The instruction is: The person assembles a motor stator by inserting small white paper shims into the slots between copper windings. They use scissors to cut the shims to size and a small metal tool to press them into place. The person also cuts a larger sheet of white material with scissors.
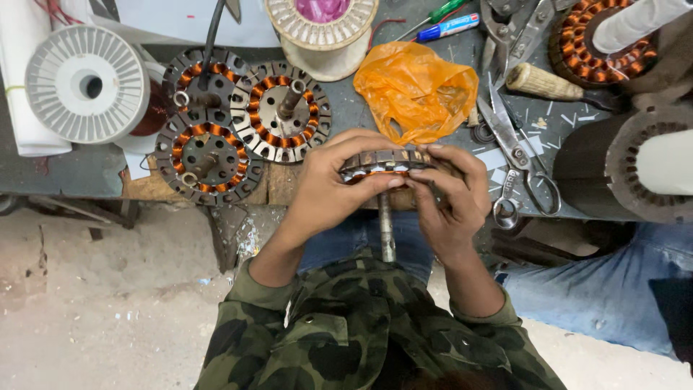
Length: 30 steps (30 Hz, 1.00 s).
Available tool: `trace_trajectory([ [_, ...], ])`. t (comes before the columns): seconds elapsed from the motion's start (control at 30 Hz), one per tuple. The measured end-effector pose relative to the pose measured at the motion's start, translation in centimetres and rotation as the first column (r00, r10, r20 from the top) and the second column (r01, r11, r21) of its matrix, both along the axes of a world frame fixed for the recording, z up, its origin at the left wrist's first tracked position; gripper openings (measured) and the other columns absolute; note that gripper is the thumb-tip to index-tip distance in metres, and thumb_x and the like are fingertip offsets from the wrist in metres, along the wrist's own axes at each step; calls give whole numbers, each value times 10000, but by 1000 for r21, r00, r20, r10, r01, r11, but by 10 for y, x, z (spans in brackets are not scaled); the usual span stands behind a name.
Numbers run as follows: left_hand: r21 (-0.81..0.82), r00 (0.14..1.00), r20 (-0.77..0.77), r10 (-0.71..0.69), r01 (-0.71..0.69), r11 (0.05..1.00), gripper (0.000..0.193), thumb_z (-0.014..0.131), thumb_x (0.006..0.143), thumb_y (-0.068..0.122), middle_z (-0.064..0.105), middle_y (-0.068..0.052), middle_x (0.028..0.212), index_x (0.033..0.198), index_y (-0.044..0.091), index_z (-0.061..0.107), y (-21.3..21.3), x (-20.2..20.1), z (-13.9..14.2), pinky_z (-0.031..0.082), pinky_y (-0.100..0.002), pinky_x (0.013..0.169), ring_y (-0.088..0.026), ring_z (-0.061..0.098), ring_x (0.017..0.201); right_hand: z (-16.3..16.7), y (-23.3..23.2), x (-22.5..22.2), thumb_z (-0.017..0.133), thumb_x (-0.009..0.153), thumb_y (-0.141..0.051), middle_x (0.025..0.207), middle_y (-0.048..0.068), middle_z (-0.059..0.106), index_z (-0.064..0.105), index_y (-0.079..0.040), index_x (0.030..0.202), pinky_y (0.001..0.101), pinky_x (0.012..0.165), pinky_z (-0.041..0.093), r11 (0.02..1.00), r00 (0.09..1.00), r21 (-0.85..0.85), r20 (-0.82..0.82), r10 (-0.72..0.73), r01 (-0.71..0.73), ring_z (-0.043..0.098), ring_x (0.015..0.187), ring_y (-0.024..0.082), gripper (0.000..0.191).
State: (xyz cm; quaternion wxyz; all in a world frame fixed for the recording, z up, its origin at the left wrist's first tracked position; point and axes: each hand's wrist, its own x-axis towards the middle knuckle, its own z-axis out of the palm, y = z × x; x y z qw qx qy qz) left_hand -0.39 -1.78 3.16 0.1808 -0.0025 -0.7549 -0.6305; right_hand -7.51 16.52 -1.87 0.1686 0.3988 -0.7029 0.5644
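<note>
The fingers [375,182] of the left hand [328,184] were curled and pressed tight on a round metal motor part [382,165] with copper wire wound in it. The fingers [433,189] of the right hand [451,198] were bent around its other side, so both hands held it between them, up on its edge. A metal rod [387,227] stuck out of the part, down below the fingers.

Past the left fingers, three more round wound parts [242,123] lay flat on the bench [65,173], touching each other. Farther that way sat a big white spool [86,83]. Just above the fingers lay a crumpled orange plastic bag [419,90]. Beside the right fingers lay scissors [516,155]. Farther past them was a tool with a pale handle [541,83]. Below the hands were green camouflage sleeves [361,332].
</note>
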Motion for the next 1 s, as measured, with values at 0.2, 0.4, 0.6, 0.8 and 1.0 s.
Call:
trace_trajectory([
  [0.2, -317, 996, 42, 77, -59, 946, 526, 933, 774, 161, 754, -91, 1101, 1246, 53, 727, -3, 3, 2, 563, -287, 862, -171, 732, 995, -16, -4, 0, 762, 944, 133, 1432, 165, 486, 424, -10, 1228, 374, 1185, 546, 932, 923, -332, 293, 250, -147, 601, 1347, 268, 464],
  [0.4, 337, 983, -20, 181, -164, 927, 536, 892, 788, 77, 743, -57, 1076, 1284, 76, 689, 35, -3, -19, 585, -262, 878, -119, 714, 991, -8, 4, -7, 792, 886, 135, 1365, 182, 533, 552, 14, 1115, 397, 1104, 592, 984, 985, -173, 160, 66, -38, 644, 1294, 316, 353],
  [0.6, -253, 987, -122, 101, -129, 959, 453, 909, 794, 127, 729, -88, 1145, 1201, 69, 721, 15, 13, -9, 567, -326, 916, -226, 716, 1058, -2, 5, -6, 815, 883, 89, 1306, 178, 599, 661, -1, 1063, 379, 1019, 605, 999, 999, -47, 53, 13, -10, 683, 1221, 318, 253],
  [0.8, -188, 980, -114, 162, -181, 965, 353, 905, 809, 119, 748, -69, 1091, 1126, 73, 754, 22, 12, -7, 561, -321, 899, -221, 721, 1011, -1, 4, -1, 827, 888, 101, 1277, 179, 632, 689, -24, 1053, 361, 964, 614, 1000, 1000, -10, -21, 0, 0, 700, 1182, 300, 249],
  [1.0, 36, 976, -32, 215, -214, 976, 367, 899, 804, 88, 729, -79, 1097, 1137, 47, 752, 18, 8, -27, 575, -272, 902, -136, 709, 1000, 2, -6, -7, 859, 860, 53, 1278, 200, 637, 667, -13, 1065, 404, 1012, 602, 1000, 998, -17, -67, -19, 18, 688, 1185, 322, 289],
])
